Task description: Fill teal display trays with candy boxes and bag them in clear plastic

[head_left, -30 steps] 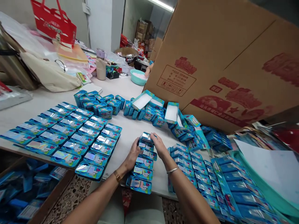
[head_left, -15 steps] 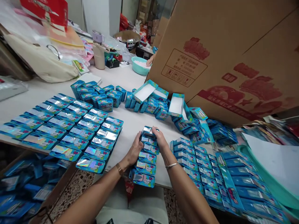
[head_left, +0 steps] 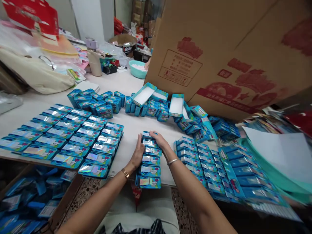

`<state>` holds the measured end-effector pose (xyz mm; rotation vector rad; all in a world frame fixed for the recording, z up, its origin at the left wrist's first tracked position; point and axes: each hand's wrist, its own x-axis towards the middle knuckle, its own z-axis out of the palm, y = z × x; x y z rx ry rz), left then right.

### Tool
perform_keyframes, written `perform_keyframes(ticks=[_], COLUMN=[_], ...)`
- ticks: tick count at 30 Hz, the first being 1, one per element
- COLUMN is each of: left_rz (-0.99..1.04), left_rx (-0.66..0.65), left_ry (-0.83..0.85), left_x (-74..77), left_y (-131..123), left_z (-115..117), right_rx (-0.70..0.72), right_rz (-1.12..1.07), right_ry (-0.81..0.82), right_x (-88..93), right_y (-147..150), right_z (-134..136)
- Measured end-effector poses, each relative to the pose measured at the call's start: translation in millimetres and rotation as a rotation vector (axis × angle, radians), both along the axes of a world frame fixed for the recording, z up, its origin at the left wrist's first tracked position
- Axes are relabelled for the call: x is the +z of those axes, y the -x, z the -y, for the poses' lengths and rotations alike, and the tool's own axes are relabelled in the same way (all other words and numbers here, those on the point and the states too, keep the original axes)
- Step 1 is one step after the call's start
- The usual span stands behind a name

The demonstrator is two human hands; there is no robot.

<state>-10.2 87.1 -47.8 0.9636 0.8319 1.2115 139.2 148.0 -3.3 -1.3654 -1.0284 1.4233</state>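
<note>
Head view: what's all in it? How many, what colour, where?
Row packs: six visible, blue, between hands
Left packs: many, blue, table's left
Rear packs: many, blue, mid-table
Right packs: many, blue, table's right
Loose packs: many, blue, below table
Trays: several, blue-white, among rear packs
Carton: one, brown, behind trays
Basin: one, teal, far side
Tub: one, teal, far right
Paper: one, white, right
Mug: one, lilac, far left
Bag: one, red, upper left
Pouch: one, cream, left
Table: one, white, centre
Clutter: uncounted, mixed, background
Co-worker's hand: one, by basin
Left hand: one, against row's left
Right hand: one, at row's far end
</note>
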Motion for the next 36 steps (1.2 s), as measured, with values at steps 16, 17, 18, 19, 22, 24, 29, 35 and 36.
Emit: perform_keyframes(ticks=[16, 17, 18, 19, 22, 24, 29, 35, 36], left_rz=[0.012, 0.005, 0.003, 0.009, 0.067, 0.086, -0.014, -0.043, -0.094], left_rx=[-0.051, -0.042, -0.022, 0.003, 0.071, 0.067, 0.111, 0.115, 0.136], left_ry=[0.046, 0.066, 0.099, 0.145, 0.281, 0.29, 0.209, 0.169, 0.198], left_x=[17.9, 18.8, 18.8, 17.3, 5.2, -2.5, 8.5, 28.7, 30.1], left_y=[-2.3, -1.0, 0.6, 2.3, 5.8, 5.6, -5.9, -12.9, -10.4], left_z=[-7.2, -2.3, 4.8, 14.0, 44.6, 56.7, 26.1, -6.1, -2.0], right_rx=[0.055, 0.011, -0.051, -0.131, -0.297, -0.219, -0.131, -0.217, -0.264], right_rz=[0.552, 0.388, 0.206, 0.017, -0.391, -0.547, -0.607, -0.473, -0.419], right_ry=[-0.388, -0.381, -0.362, -0.324, -0.226, -0.183, -0.172, -0.252, -0.264], right_x=[16.9, 10.0, 1.6, -7.7, -32.3, -37.9, -22.1, -15.6, -15.0], right_y=[22.9, 16.6, 10.8, 6.6, 8.2, 17.7, 24.7, 18.6, 16.7], right_z=[68.3, 72.0, 78.4, 87.0, 117.9, 132.4, 106.9, 67.8, 74.7])
